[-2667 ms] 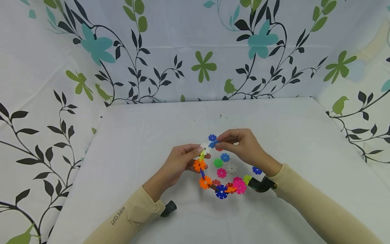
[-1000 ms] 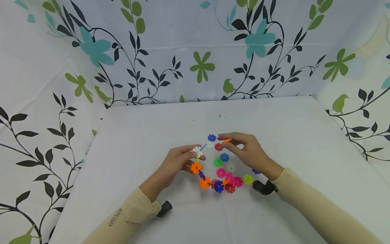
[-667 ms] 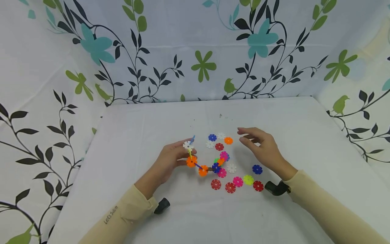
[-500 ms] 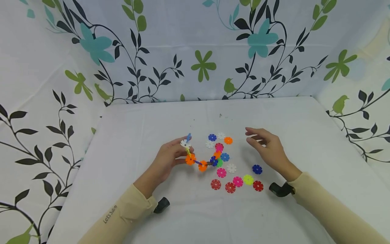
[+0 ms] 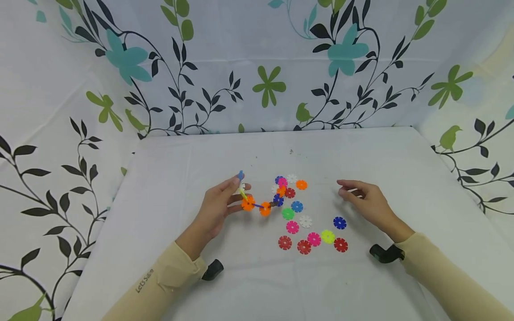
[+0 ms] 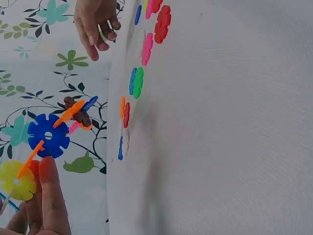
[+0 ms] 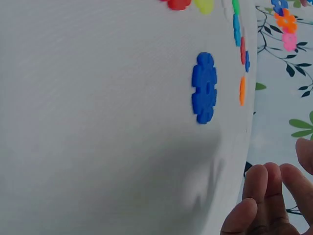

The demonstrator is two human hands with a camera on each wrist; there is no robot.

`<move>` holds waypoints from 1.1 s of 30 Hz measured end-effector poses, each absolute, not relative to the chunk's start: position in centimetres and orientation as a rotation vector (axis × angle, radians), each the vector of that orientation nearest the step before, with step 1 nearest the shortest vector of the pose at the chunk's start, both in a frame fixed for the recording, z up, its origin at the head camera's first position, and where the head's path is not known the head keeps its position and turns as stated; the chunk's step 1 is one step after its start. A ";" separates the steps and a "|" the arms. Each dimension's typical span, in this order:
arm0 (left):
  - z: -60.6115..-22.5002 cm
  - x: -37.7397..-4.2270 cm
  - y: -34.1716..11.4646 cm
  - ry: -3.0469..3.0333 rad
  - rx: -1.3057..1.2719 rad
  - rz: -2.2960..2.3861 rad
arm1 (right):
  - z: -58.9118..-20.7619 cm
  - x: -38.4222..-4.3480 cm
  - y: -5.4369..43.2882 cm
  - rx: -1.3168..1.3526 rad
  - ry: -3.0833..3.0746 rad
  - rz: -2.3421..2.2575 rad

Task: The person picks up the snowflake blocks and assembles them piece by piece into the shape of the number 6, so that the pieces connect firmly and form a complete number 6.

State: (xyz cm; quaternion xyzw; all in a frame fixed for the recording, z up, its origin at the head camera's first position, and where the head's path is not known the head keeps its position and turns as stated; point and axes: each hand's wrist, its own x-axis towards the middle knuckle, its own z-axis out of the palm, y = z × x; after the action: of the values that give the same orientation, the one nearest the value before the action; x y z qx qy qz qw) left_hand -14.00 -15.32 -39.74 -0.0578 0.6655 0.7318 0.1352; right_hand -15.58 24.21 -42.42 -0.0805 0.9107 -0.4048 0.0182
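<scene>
My left hand (image 5: pixel 217 205) pinches the upper end of a chain of notched plastic snowflake discs (image 5: pixel 265 209), near its white and light blue pieces. The chain sags to the right above the table, linking yellow, orange, blue, brown and pink discs. In the left wrist view, a yellow disc (image 6: pixel 17 180) and a dark blue disc (image 6: pixel 48 136) show by the fingertips. My right hand (image 5: pixel 369 203) hovers to the right with fingers loosely bent, holding nothing. The right wrist view has a loose blue disc (image 7: pixel 204 88) on the table near that hand (image 7: pixel 269 200).
Loose discs lie scattered mid-table, among them a green disc (image 5: pixel 288 214), a yellow disc (image 5: pixel 327 236) and a red disc (image 5: pixel 341 244). A white cloth covers the table (image 5: pixel 201 165). Black wrist devices (image 5: pixel 386 253) sit at both cuffs. Patterned fabric (image 5: pixel 225 67) hangs behind.
The right hand has let go of the light blue disc, which stays joined to the chain's white end, and has moved right. The left hand has drawn the chain left and up.
</scene>
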 end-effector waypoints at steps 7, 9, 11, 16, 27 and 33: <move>-39.5 -13.9 -15.4 1.847 -0.255 2.222 | -42.7 -15.3 24.8 -0.248 2.783 -1.189; -39.4 -13.8 -15.4 1.826 -0.270 2.252 | -42.7 -15.2 25.0 -0.278 2.779 -1.166; -39.3 -13.8 -15.5 1.801 -0.277 2.277 | -42.7 -15.2 25.2 -0.324 2.769 -1.135; -39.2 -13.7 -15.5 1.752 -0.258 2.328 | -42.9 -15.0 25.7 -0.466 2.691 -1.025; -39.5 -13.7 -15.5 1.620 -0.168 2.377 | -42.9 -15.0 25.4 -0.550 2.650 -0.896; -39.7 -13.6 -15.5 1.562 -0.114 2.346 | -42.5 -15.3 25.3 -0.571 2.610 -0.877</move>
State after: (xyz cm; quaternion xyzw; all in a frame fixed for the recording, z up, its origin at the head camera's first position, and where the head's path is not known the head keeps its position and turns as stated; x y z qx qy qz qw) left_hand -13.61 -15.45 -39.72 -0.0399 0.5466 0.8210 0.1599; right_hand -15.27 25.31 -42.45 -0.2001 0.9157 -0.3075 0.1640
